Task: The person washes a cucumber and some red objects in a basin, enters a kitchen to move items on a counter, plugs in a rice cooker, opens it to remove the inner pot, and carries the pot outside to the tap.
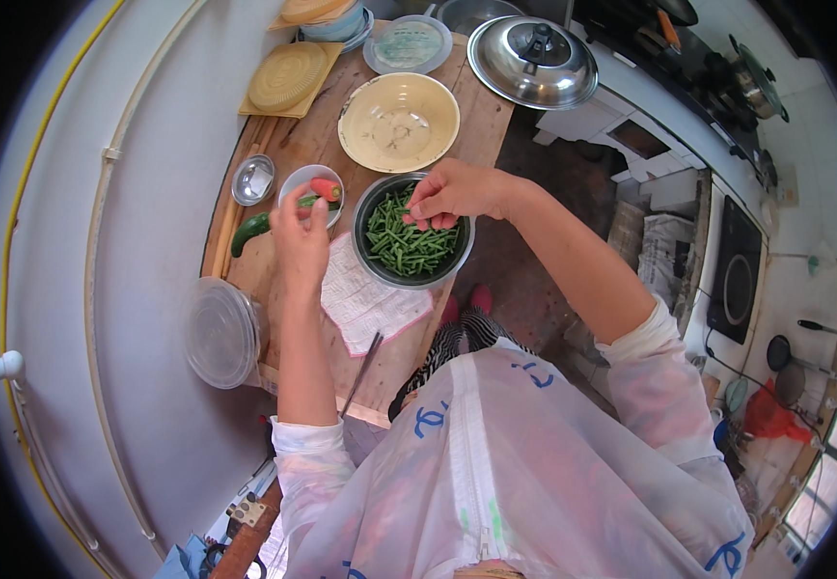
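My left hand (302,242) is raised beside a white bowl (308,174), its thumb and fingers apart with nothing seen gripped. In that bowl lie a carrot (325,189) and a green vegetable, partly hidden by the fingers. A dark green cucumber-like vegetable (250,233) extends left of the wrist. Over a round metal bowl (467,257) of cut green beans (411,242), my right hand (454,197) has thumb and fingertips pinched together. Whether a bean piece is between them cannot be made out. Below the bowls is a white cloth (367,300) with a pink edge.
A cream enamel basin (399,123) stands behind the beans, with a domed steel lid (532,61) to its right. A small metal bowl (252,179) and a clear plastic tub (223,333) sit along the wall side. Chopsticks (362,369) lie near the wooden table's (310,347) front edge.
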A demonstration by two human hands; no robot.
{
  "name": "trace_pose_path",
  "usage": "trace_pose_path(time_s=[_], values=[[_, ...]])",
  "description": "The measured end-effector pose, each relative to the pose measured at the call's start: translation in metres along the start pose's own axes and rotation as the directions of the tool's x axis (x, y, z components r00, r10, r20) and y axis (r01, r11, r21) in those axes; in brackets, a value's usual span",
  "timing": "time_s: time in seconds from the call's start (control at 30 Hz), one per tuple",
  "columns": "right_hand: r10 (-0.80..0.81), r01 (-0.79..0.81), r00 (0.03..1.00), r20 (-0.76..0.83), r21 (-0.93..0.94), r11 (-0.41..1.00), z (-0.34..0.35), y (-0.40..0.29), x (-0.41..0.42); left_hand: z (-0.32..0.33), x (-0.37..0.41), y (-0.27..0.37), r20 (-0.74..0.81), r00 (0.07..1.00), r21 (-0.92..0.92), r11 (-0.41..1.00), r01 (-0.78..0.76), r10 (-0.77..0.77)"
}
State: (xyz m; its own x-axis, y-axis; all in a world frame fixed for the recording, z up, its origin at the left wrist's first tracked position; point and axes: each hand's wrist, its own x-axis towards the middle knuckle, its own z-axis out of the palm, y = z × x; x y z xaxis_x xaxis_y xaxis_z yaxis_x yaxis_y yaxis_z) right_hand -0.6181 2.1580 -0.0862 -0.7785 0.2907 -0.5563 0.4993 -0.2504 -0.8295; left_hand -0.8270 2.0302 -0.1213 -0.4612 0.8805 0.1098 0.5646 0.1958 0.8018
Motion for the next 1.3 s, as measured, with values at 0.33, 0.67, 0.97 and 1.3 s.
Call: trace_pose_path(time_s=[0.33,0.67,0.97,1.3], values=[[-0.033,0.018,0.998,-0.051,-0.279,0.96,0.011,-0.025,-0.004,0.015,-0.014,0.04,0.565,0.824,-0.27,0.954,0.134,0.044],[-0.574,0.233,0.816,-0.066,-0.871,0.433,0.037,-0.012,-0.003,0.012,-0.011,0.038,0.564,0.823,-0.353,0.92,0.171,0.063],[-0.606,0.329,0.767,-0.213,-0.68,0.655,0.052,-0.022,-0.011,0.006,-0.021,0.042,0.567,0.801,-0.792,0.392,0.467,0.192],[-0.681,0.262,0.65,-0.338,-0.741,0.619,0.042,0.047,0.02,0.026,-0.022,0.025,0.438,0.887,-0.899,-0.074,0.432,-0.143]])
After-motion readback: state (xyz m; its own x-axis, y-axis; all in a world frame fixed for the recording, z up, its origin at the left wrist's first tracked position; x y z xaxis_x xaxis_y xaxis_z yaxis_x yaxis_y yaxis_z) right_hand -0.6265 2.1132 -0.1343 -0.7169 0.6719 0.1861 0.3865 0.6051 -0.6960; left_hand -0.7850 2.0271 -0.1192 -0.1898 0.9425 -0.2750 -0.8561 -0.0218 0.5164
